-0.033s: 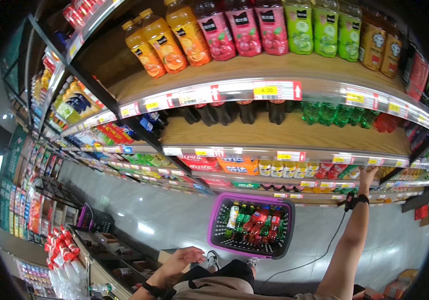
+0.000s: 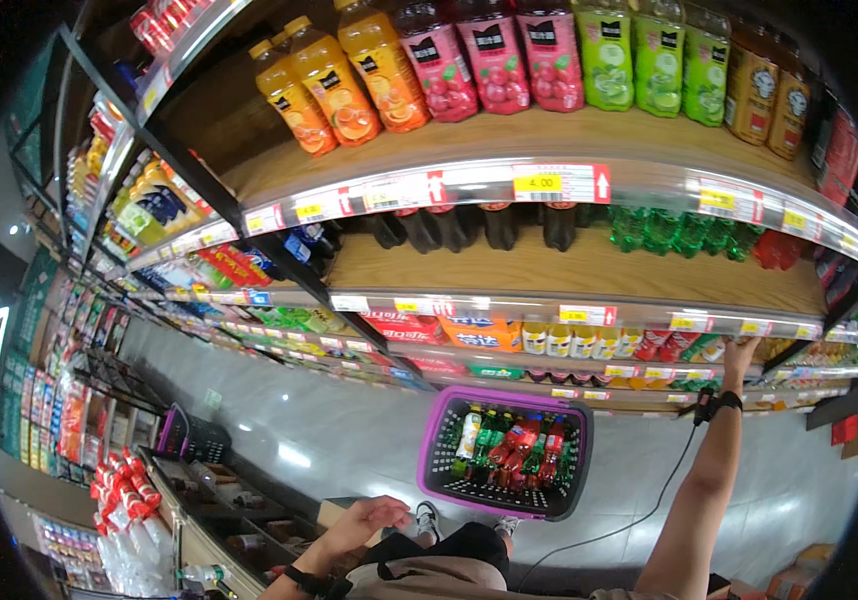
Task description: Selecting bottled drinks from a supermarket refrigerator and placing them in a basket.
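My right hand (image 2: 739, 353) reaches forward to the right end of a low shelf, beside a row of cans. Its fingertips go in under the shelf edge, so their grip is hidden. A white and green can (image 2: 713, 349) lies closest to it, with red cans (image 2: 652, 345) further left. My left hand (image 2: 379, 514) hovers low in front of my body, fingers loosely bent and apart, holding nothing. On the floor between my arms stands a black shopping basket with a purple rim (image 2: 429, 440). Green bottles (image 2: 489, 440) and red bottles (image 2: 521, 435) lie inside, next to a white-labelled bottle (image 2: 468, 432).
Above, a wooden shelf (image 2: 509, 135) carries orange, pink and green juice bottles; dark and green bottles stand on the shelf below. A cable (image 2: 639, 510) trails from my right wrist. A second basket (image 2: 194, 438) and a display case (image 2: 174, 500) are at left.
The whole view has shifted slightly to the right. Both hands stay in nearly the same places, and the basket's contents look the same.
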The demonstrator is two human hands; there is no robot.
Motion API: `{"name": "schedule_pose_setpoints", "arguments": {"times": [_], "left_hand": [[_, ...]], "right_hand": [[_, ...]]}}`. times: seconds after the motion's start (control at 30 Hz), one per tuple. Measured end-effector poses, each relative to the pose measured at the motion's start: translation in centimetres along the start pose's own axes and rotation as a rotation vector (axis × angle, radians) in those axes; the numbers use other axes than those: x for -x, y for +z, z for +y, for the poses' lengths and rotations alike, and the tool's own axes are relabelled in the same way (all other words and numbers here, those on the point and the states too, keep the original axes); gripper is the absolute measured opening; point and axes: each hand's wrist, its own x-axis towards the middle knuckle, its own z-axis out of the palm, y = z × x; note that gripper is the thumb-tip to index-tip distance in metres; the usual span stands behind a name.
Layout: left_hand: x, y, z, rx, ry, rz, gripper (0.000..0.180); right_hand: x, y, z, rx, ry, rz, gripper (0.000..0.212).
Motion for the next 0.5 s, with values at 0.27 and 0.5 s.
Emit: {"name": "schedule_pose_setpoints", "arguments": {"times": [0.27, 0.5], "left_hand": [[1.8, -0.2, -2.7, -0.018, -0.040, -0.005, 0.026], [0.9, -0.4, -4.8, -0.071, 0.000, -0.109, 0.026]], "right_hand": [[-2.7, -1.4, 1.7, 0.014, -0.275, -0.174, 0.059], [6.2, -7.2, -4.6, -0.589, 0.789, 0.127, 0.049]]}}
